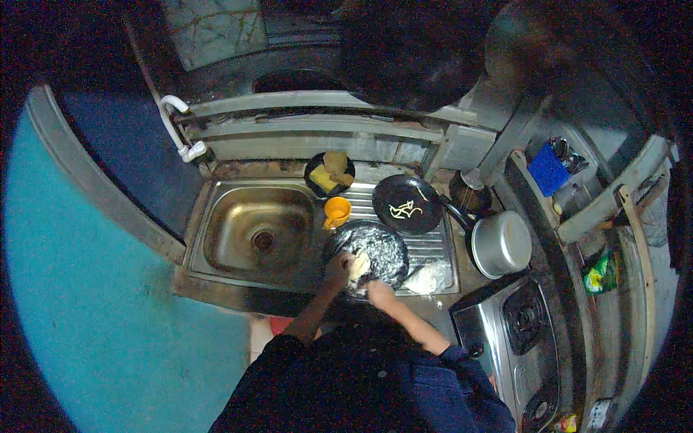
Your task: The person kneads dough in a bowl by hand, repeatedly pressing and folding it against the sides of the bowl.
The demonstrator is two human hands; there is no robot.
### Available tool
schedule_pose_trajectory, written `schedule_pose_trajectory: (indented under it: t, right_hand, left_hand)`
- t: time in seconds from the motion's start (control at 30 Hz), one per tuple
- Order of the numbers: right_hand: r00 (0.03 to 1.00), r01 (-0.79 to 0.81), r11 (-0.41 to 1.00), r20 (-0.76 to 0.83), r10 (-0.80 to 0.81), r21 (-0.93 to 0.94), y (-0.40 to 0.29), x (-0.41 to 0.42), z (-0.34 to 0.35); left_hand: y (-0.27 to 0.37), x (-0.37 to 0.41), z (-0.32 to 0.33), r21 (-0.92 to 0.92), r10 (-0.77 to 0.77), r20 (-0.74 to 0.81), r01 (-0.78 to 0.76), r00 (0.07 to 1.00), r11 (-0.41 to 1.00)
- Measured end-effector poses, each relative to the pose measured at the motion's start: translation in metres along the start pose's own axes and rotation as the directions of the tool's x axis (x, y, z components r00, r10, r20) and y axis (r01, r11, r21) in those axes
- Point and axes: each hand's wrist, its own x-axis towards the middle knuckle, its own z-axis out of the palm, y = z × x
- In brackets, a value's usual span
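Observation:
My left hand (340,266) grips the left edge of a pale lump of dough (359,264) over a dark round tray (391,243) dusted with white flour. My right hand (381,294) is curled at the tray's near edge, just right of the dough; blur hides whether anything is in its fingers. Behind the tray, a black frying pan (387,189) holds several thin pale strips of dough (403,209). A plastic bag of white flour (430,277) lies to the right of the tray. An orange mug (338,209) stands at its far left rim.
To the left is a steel sink basin (233,216) with a white tap (173,130). A dark bowl (308,176) holds yellow and brown pieces. At right stand an aluminium pot (501,243) and a gas stove (533,357); the pan's handle (457,212) points towards the pot.

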Motion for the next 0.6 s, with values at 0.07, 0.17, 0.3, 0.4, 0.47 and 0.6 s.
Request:
schedule_pose_trajectory:
  t: [0.07,0.17,0.3,0.4,0.47,0.6]
  right_hand:
    - [0.999,0.007,1.0,0.052,-0.006,-0.023,0.025,0.004,-0.012]
    - [0.988,-0.142,0.989,-0.069,0.139,-0.029,0.041,0.014,-0.032]
    - [0.968,-0.25,0.961,-0.062,0.244,-0.116,0.057,0.015,-0.034]
    - [0.989,-0.129,0.983,-0.089,0.117,-0.131,0.048,0.004,-0.006]
    - [0.989,-0.146,0.976,-0.003,0.147,-0.16,0.02,-0.003,-0.011]
    - [0.989,-0.146,0.989,0.026,0.145,0.002,0.004,-0.002,0.014]
  left_hand:
    - [0.017,-0.002,-0.002,0.017,0.057,-0.029,-0.057,0.998,0.998]
    - [0.006,-0.003,-0.002,0.107,0.147,-0.086,-0.138,0.985,0.985]
    - [0.032,-0.004,-0.007,0.126,0.171,-0.044,-0.165,0.984,0.978]
    - [0.033,-0.004,-0.011,0.144,0.202,-0.018,-0.198,0.979,0.97]
    - [0.033,-0.005,-0.011,0.127,0.203,-0.019,-0.199,0.979,0.972]
    - [0.023,-0.009,-0.005,0.178,0.309,-0.1,-0.289,0.946,0.941]
